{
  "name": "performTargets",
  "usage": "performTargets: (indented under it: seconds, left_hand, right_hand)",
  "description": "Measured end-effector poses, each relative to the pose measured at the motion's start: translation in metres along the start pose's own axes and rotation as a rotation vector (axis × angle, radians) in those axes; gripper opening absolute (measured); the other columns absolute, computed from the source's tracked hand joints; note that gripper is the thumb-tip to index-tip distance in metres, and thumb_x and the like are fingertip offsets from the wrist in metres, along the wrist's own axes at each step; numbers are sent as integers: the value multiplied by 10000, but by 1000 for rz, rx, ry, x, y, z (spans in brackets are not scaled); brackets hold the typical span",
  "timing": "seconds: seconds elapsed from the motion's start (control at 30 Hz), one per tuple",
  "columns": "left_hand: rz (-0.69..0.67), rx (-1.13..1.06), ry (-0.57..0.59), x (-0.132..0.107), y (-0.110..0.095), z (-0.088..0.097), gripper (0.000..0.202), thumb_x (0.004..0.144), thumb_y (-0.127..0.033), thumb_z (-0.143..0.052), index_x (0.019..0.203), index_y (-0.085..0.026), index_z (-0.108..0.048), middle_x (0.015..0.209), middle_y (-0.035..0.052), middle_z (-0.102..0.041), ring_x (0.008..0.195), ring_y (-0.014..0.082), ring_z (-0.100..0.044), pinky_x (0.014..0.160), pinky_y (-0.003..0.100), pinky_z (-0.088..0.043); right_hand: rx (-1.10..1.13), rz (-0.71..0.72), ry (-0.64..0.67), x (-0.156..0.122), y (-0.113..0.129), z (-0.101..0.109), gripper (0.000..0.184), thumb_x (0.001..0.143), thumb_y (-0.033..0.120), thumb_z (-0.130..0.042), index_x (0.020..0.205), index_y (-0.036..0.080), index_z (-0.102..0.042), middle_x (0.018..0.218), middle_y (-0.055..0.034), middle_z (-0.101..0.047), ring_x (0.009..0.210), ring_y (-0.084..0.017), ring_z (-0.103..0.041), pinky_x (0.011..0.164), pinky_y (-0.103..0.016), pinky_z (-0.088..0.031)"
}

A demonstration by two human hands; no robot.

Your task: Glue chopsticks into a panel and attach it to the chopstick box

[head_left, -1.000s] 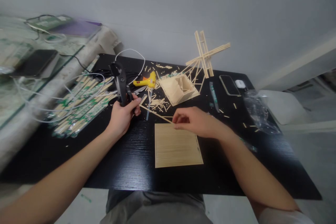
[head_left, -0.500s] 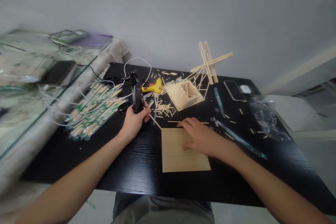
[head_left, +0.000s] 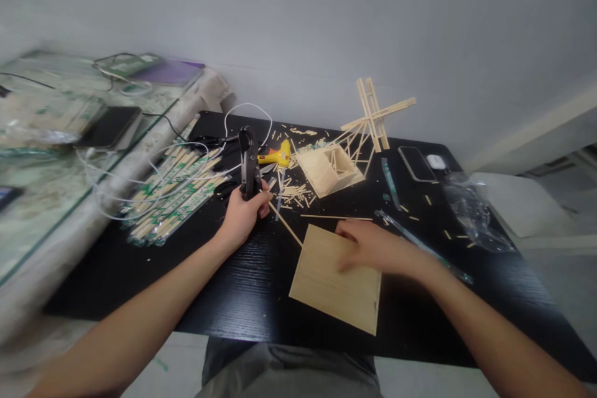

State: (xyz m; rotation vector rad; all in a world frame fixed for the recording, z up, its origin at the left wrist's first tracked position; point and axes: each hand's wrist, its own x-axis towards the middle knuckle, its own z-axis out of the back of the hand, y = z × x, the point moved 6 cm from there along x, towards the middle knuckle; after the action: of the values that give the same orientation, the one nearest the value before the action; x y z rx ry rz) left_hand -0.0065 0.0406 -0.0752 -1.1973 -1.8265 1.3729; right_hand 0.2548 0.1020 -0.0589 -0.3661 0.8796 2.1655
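Observation:
My left hand [head_left: 243, 214] is closed around a black hand tool [head_left: 247, 162] that stands upright above the black table [head_left: 233, 286], and a thin wooden stick [head_left: 285, 226] runs from under its fingers toward the panel. My right hand [head_left: 373, 247] lies on a flat square panel of wooden sticks [head_left: 336, 278]; its fingers are blurred and rest on the panel's far edge. The panel sits turned at an angle near the table's front edge.
A yellow glue gun [head_left: 276, 155], loose stick offcuts, a small stick-built box [head_left: 331, 168] and a stick windmill [head_left: 373, 113] lie behind. Packs of wrapped chopsticks [head_left: 172, 196] and white cables are on the left. A phone [head_left: 416, 163] and clear plastic bag [head_left: 471, 205] are at the right.
My right hand let go of the thin stick, came down onto the panel and turned it clockwise toward the right. My left hand kept the black tool upright.

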Motion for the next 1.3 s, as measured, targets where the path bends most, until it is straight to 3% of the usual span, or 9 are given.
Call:
performTargets:
  seconds: [0.07, 0.2, 0.37, 0.47, 0.53, 0.67, 0.87, 1.07, 1.3]
  left_hand:
    - [0, -9, -4, 0, -1, 0, 274, 658, -233, -821, 838, -185, -619, 555, -83, -483, 447, 76, -424, 464, 229, -349]
    - [-4, -24, -10, 0, -2, 0, 275, 662, -230, -811, 845, -187, -610, 551, -83, -481, 446, 77, -427, 465, 229, -348]
    - [-7, -25, -17, -1, -1, -1, 287, 664, -245, -818, 851, -189, -607, 552, -86, -483, 448, 74, -427, 464, 224, -345]
    - [-9, -15, -17, -1, 0, -2, 277, 662, -242, -814, 838, -190, -606, 544, -90, -478, 446, 73, -421, 461, 223, -343]
    - [-13, -5, -20, -1, 1, -2, 274, 662, -245, -814, 830, -192, -604, 543, -92, -476, 443, 73, -420, 459, 224, -343]
    - [-33, 18, -41, 1, 0, 1, 281, 670, -260, -821, 833, -195, -602, 549, -92, -477, 446, 76, -424, 465, 229, -351]
    - [-90, 48, -72, 5, -3, 7, 301, 697, -289, -834, 867, -203, -602, 557, -91, -485, 459, 86, -436, 488, 247, -381]
    - [-115, 109, 16, -3, -6, -1, 319, 759, -330, -883, 885, -195, -622, 607, -69, -532, 502, 94, -481, 531, 254, -402]
    - [-106, 203, 179, -25, -8, -20, 361, 827, -462, -879, 875, -190, -646, 647, -17, -606, 550, 135, -542, 558, 281, -451]
  right_hand:
    - [127, -45, -27, -8, -12, 0, 289, 828, 397, -853, 938, 221, -653, 1038, -55, -753, 990, -291, -715, 852, -388, -523]
    - [496, -97, -243, -28, -42, -11, 342, 865, 482, -788, 1018, 224, -624, 1071, -81, -793, 1009, -308, -769, 845, -429, -596]
    - [795, -206, -277, -53, -58, -49, 835, 826, 382, -823, 1520, 231, -384, 1146, -117, -834, 1024, -336, -829, 850, -507, -675]
    - [751, -228, -266, -60, -52, -60, 1127, 848, 377, -795, 1716, 226, -94, 1004, -62, -836, 877, -317, -831, 672, -447, -670]
    - [685, -243, -260, -60, -47, -61, 1148, 869, 394, -779, 1748, 224, -60, 849, 6, -792, 719, -282, -789, 556, -386, -617]
    - [497, -217, -253, -50, -35, -52, 1041, 906, 435, -767, 1750, 191, -210, 628, 98, -623, 574, -230, -677, 558, -350, -553]
    - [138, -211, -242, -37, -26, -35, 752, 918, 375, -789, 1600, 179, -538, 713, 19, -720, 705, -264, -718, 688, -387, -514]
    - [215, 163, -516, -23, 13, -14, 398, 985, 411, -749, 1337, 224, -750, 1162, -98, -780, 917, -236, -732, 830, -385, -583]
    - [379, 300, -335, 5, 48, -18, 144, 993, 219, -711, 1089, 221, -817, 1031, -54, -838, 927, -215, -774, 913, -367, -602]
